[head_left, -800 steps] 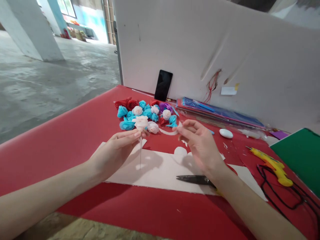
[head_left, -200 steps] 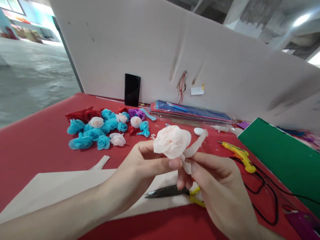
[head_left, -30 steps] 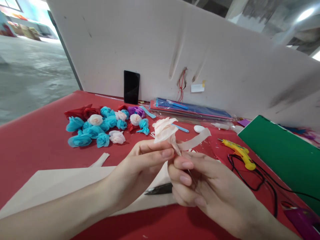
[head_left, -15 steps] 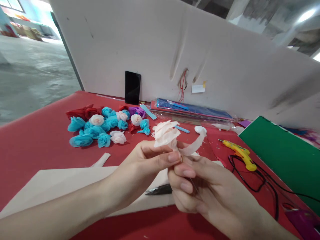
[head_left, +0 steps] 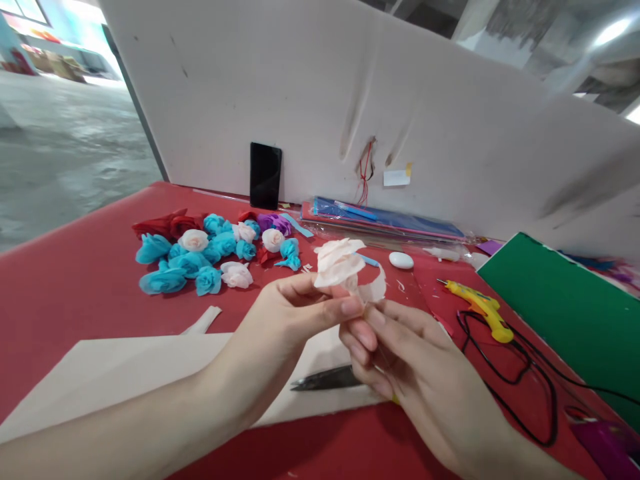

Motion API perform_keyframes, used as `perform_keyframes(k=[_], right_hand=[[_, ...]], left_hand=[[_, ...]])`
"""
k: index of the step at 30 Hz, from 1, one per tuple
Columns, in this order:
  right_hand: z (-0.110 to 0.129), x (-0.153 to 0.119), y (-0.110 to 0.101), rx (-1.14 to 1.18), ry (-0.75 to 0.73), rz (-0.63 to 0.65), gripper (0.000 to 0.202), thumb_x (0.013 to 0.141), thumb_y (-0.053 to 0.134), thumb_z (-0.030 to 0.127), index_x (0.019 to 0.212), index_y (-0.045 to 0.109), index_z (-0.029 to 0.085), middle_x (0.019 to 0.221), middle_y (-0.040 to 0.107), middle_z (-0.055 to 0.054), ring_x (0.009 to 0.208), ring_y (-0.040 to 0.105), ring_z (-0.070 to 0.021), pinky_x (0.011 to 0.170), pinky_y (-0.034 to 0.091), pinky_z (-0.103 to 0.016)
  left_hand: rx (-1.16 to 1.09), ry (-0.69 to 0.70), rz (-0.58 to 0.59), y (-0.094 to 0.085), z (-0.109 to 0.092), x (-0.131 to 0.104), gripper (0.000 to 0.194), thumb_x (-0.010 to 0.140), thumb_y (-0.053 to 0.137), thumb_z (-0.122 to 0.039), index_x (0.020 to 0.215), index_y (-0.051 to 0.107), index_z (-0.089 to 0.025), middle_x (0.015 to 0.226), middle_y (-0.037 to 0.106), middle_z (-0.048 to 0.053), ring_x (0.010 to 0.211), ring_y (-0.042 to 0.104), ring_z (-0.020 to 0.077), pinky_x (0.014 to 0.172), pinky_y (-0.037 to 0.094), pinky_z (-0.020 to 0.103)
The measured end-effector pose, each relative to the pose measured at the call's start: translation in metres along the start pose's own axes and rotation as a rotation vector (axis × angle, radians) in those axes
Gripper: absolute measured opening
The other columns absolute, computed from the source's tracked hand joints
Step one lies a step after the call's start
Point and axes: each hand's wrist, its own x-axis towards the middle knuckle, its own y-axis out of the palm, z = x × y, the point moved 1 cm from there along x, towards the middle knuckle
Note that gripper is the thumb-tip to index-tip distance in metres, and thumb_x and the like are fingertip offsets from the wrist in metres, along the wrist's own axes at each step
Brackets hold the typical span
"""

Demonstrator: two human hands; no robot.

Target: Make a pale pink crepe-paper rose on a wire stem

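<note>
A pale pink crepe paper flower is held upright above the table between both hands. My left hand pinches its base with thumb and fingers. My right hand grips the thin stem just below, its fingertips touching those of the left. A loose strip of the same paper curls out from the flower's base on the right. Beneath the hands, the dark blades of a pair of scissors or pliers lie on a cream paper sheet; the handles are mostly hidden by my right hand.
Several blue, pink, red and purple paper flowers are bunched at the left. A yellow glue gun with a black cord lies right, beside a green board. Behind are a white oval object, a black phone and wrapped paper sheets.
The loose strip has gone from stretching out over the white oval object to curling close by the flower. My right hand has turned slightly, and the flower has shifted a little right.
</note>
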Motion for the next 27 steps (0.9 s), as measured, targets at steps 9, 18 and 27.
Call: perform_keyframes(k=[9, 18, 27], right_hand=[[-0.0082, 0.0029, 0.0008, -0.171, -0.126, -0.111, 0.033, 0.094, 0.057, 0.035, 0.067, 0.051, 0.018, 0.061, 0.037, 0.005, 0.051, 0.027, -0.0075, 0.046, 0.02, -0.023], [-0.0051, 0.002, 0.0003, 0.096, 0.014, 0.025, 0.033, 0.092, 0.061, 0.031, 0.064, 0.054, 0.016, 0.063, 0.044, 0.004, 0.048, 0.03, -0.005, 0.047, 0.019, -0.024], [0.0001, -0.0011, 0.0002, 0.429, 0.33, 0.335, 0.02, 0.089, 0.054, 0.022, 0.07, 0.05, 0.016, 0.066, 0.043, 0.004, 0.042, 0.028, -0.0034, 0.047, 0.024, -0.02]], left_hand=[[0.027, -0.011, 0.005, -0.0002, -0.0004, 0.0003, 0.024, 0.087, 0.07, -0.024, 0.065, 0.073, -0.016, 0.063, 0.066, -0.002, 0.062, 0.064, 0.0108, 0.07, 0.054, 0.021], [0.016, -0.053, 0.066, -0.0043, -0.0011, 0.0015, 0.026, 0.083, 0.074, -0.03, 0.062, 0.075, -0.015, 0.061, 0.071, 0.002, 0.063, 0.063, 0.0116, 0.076, 0.052, 0.022], [-0.115, -0.127, 0.167, -0.0067, -0.0008, -0.0027, 0.014, 0.073, 0.084, -0.031, 0.073, 0.078, -0.019, 0.065, 0.076, -0.003, 0.063, 0.067, 0.0082, 0.065, 0.052, 0.014]])
